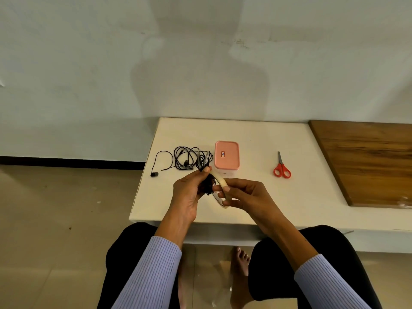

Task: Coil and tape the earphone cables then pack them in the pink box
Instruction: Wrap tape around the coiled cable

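Note:
My left hand (189, 192) grips a coiled black earphone cable (208, 184) above the front of the white table (256, 197). My right hand (240, 195) holds a roll of clear tape (220, 190) against the coil, its fingers curled round the roll. A loose tangle of black earphone cables (187, 160) lies on the table behind my left hand, with one earbud (154, 174) trailing to the left. The pink box (227, 155) stands shut just right of the tangle.
Red-handled scissors (282, 167) lie on the table to the right of the box. A wooden board (367, 161) covers the table's right end. The table's left edge drops to a tiled floor. My knees and bare feet are under the table's front edge.

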### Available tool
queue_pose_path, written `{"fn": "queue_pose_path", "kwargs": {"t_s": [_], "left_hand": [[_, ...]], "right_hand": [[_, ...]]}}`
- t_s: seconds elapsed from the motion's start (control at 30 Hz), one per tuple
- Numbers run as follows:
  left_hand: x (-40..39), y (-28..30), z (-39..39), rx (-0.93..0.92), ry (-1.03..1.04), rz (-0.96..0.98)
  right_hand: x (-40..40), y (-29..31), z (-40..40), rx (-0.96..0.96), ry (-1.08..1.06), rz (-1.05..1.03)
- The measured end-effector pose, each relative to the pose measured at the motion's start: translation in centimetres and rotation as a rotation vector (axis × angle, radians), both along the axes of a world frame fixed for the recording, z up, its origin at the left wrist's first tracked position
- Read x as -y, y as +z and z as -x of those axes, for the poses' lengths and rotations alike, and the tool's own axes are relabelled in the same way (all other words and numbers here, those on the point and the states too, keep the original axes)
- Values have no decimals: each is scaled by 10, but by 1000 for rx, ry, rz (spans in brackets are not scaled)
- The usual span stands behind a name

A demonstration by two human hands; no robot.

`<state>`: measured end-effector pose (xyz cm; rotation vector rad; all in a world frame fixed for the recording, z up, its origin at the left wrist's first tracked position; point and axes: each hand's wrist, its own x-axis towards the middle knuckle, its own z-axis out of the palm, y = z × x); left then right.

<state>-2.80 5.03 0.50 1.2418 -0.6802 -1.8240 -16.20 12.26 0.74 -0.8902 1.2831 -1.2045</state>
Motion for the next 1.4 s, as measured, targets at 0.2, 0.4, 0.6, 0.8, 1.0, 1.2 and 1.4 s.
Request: {"fn": "queue_pose_path", "kwargs": {"t_s": [0.2, 0.4, 0.6, 0.8, 1.0, 1.2, 1.4], "left_hand": [[-2, -2, 0, 10, -28, -1], [-3, -3, 0, 39, -51, 10], [-3, 0, -2, 18, -67, -61], [1, -2, -20, 473, -161, 201], [-4, 2, -13, 477, -571, 378], [0, 1, -12, 373, -475, 346], [-3, -1, -5, 319, -472, 339]], "right_hand": [[0, -4, -6, -108, -66, 1], [2, -3, -8, -141, -120, -31], [5, -5, -5, -218, -147, -48], [13, -14, 18, -929, 83, 89], [17, -17, 24, -1034, 155, 183], [18, -28, 22, -895, -41, 289], [20, -14, 13, -653, -193, 323]]}}
